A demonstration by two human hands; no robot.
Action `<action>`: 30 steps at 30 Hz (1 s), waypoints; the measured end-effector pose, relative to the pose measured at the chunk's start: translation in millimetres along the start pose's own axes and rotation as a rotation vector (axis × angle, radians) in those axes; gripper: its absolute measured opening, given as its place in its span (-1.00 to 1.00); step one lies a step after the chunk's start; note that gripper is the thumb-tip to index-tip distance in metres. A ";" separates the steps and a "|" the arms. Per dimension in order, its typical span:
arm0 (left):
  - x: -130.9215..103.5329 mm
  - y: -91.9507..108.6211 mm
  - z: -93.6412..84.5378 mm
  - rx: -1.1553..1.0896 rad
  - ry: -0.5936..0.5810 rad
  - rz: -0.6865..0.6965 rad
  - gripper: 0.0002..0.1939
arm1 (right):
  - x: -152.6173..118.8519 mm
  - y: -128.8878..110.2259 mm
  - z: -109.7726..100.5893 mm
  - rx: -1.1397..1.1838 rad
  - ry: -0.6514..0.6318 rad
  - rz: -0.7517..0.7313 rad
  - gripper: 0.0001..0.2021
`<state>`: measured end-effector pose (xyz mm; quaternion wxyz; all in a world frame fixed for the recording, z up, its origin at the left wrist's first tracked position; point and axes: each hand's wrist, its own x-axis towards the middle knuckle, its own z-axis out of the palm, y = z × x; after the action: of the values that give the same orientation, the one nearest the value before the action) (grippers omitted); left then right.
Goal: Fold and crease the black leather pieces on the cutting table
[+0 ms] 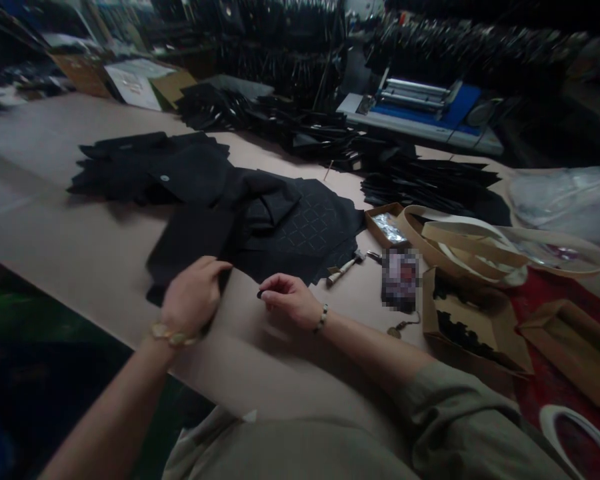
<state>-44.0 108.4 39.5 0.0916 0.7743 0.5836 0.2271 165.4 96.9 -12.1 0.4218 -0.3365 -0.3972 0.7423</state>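
My left hand (193,297) is closed on the edge of a black fabric piece (193,237), which is blurred by motion. To its right, my right hand (293,300) pinches a small black piece (261,294) between thumb and fingertips; its exact kind is too small to tell. Beyond both hands lies a pile of black fabric panels (305,223), some marked with a diamond pattern. Another stack of black pieces (150,163) sits farther left, one showing a small round metal fitting (165,178).
A small hammer (344,268) lies right of the panels. Cardboard boxes stand at the right, one box (475,333) holding small black parts. A roll of pale strap (460,223) rests behind it. More black pieces (300,127) line the far side, near a blue machine with rollers (420,100).
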 end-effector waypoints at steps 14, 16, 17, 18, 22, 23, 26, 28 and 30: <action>-18.8 30.8 65.1 -0.757 0.095 0.025 -0.84 | -1.5 -1.2 -18.4 0.355 -0.018 0.210 -0.61; -19.2 32.5 65.6 -0.738 0.096 0.027 -0.85 | -1.9 -1.5 -18.2 0.362 -0.015 0.220 -0.62; -19.0 33.7 65.8 -0.724 0.100 0.027 -0.87 | -1.8 -1.9 -18.4 0.356 -0.008 0.216 -0.63; -18.7 34.9 65.8 -0.708 0.103 0.028 -0.88 | -1.5 -2.4 -18.6 0.343 0.004 0.207 -0.64; -18.1 39.0 64.4 -0.637 0.119 0.037 -0.89 | -0.4 -4.5 -18.7 0.221 0.082 0.124 -0.67; -18.1 39.7 63.7 -0.627 0.126 0.038 -0.89 | -0.4 -4.6 -18.4 0.190 0.100 0.101 -0.68; -17.9 40.9 62.1 -0.617 0.139 0.040 -0.89 | -1.0 -4.0 -16.9 0.137 0.135 0.052 -0.68; -17.6 41.3 61.8 -0.628 0.145 0.045 -0.90 | -1.4 -3.6 -16.0 0.122 0.141 0.040 -0.69; -17.3 41.8 62.4 -0.658 0.140 0.033 -0.90 | -1.4 -4.5 -15.3 0.119 0.151 0.022 -0.71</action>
<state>17.0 87.1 -2.7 0.2924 0.6951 0.4711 0.4575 180.4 101.8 -14.9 0.4617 -0.3703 -0.3160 0.7415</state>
